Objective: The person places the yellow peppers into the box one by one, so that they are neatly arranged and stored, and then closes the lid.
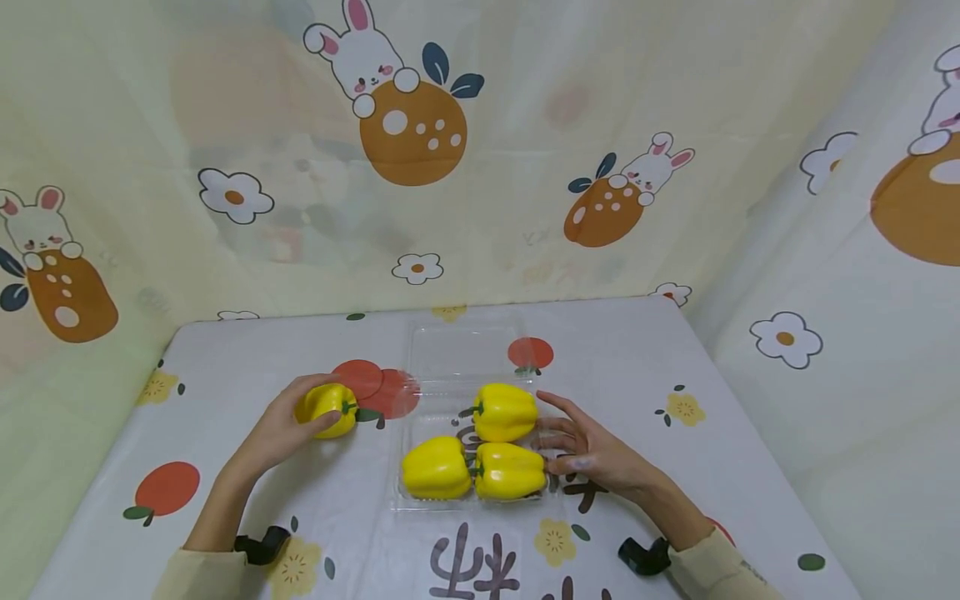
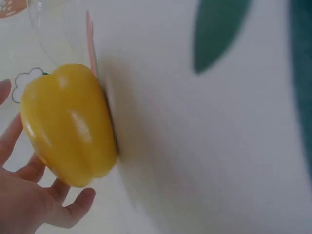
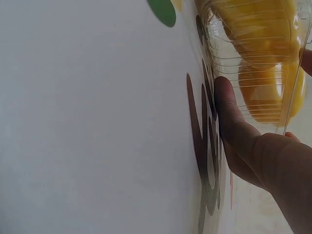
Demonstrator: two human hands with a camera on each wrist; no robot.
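Observation:
My left hand [image 1: 279, 430] is around a yellow bell pepper [image 1: 330, 405] left of the clear plastic container [image 1: 401, 493], thumb on the near side and fingers on the far side. In the left wrist view, that bell pepper [image 2: 70, 124] is close against the tabletop, with curved fingers beside it. Three more yellow bell peppers lie in the container: one at the back right [image 1: 506, 412], one at the front right [image 1: 510, 471] and one at the front left [image 1: 437, 468]. My right hand [image 1: 596, 450] rests at the container's right side, its thumb [image 3: 229, 100] by the ribbed wall.
The container's transparent lid [image 1: 468, 354] lies folded back behind it. A printed cloth [image 1: 637, 367] covers the table, and a patterned curtain [image 1: 517, 217] rises behind and at both sides. A black wrist mount [image 1: 262, 546] sits by the left sleeve, another [image 1: 645, 556] by the right.

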